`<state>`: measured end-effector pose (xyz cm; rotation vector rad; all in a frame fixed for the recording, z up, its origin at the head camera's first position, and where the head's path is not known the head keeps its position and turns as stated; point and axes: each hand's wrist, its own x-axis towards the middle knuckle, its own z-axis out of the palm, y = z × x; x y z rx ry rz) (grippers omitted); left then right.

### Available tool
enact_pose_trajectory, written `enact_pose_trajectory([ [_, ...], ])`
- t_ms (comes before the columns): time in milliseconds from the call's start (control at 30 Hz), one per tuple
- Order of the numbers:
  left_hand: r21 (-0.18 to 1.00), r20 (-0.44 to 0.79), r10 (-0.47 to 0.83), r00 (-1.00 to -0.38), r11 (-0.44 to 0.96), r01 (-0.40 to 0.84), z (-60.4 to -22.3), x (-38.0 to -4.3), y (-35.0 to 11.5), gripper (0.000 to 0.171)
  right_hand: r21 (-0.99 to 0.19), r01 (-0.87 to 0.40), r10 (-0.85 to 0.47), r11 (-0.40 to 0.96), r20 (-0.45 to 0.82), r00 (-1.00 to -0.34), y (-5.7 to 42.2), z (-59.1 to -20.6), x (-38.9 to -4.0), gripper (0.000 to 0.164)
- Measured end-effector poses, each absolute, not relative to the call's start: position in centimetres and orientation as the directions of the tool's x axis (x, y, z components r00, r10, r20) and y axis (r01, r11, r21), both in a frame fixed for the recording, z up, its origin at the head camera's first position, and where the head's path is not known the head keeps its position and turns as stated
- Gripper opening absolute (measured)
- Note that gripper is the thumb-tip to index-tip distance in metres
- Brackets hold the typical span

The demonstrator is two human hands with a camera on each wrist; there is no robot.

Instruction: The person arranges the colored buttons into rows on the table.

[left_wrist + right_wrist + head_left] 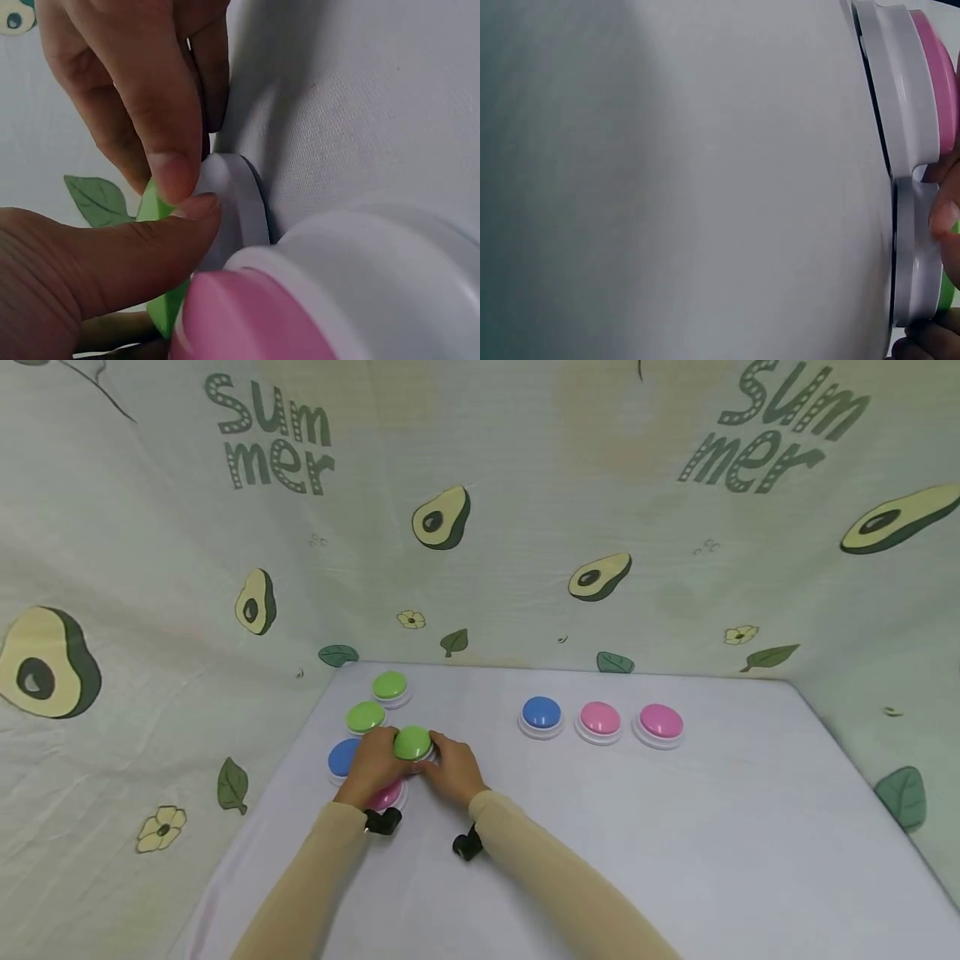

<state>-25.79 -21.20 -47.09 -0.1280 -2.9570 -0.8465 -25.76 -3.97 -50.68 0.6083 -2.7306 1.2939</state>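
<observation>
Both hands grip one green-topped push button [412, 743] with a white round base, near the left side of the table. My left hand [377, 763] holds its left side, and my right hand [456, 772] has its right side between thumb and fingers. In the left wrist view, the left thumb [150, 251] and the right hand's fingertips meet at the white base [225, 187]. A pink push button [386, 796] lies close in front, partly covered by the left hand; the right wrist view shows its base touching or nearly touching the green one's.
Two more green buttons [390, 685] [365, 717] and a blue button [343, 757] stand behind and left of the hands. Farther right are a blue button [542, 712] and two pink buttons [600, 718] [662, 722] in a row. A patterned cloth [510, 527] hangs behind the white table [675, 843].
</observation>
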Motion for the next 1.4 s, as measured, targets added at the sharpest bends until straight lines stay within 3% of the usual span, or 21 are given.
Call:
enact_pose_trajectory([
  [467, 0.619, 0.065, 0.038, -0.997, 0.782, 0.070, -46.8, -25.4, -21.2, 0.059, -0.748, -0.321, -0.259, 0.581, 0.204, -0.944, -4.0, -50.2, -25.5, 0.051],
  [767, 0.620, 0.057, 0.010, -0.998, 0.784, 0.044, -46.8, -24.8, -20.0, 0.069, -0.757, -0.326, -0.243, 0.566, 0.224, -0.944, -2.5, -50.3, -25.1, 0.053],
  [1100, 0.706, 0.115, -0.049, -0.992, 0.707, 0.046, -47.4, -23.5, -16.4, 0.075, -0.783, -0.324, -0.203, 0.532, 0.253, -0.946, 1.0, -50.3, -23.8, 0.059],
  [1400, 0.757, 0.188, -0.035, -0.982, 0.642, 0.122, -48.4, -21.8, -10.8, 0.072, -0.853, -0.314, -0.138, 0.417, 0.281, -0.950, 6.7, -50.4, -21.4, 0.059],
])
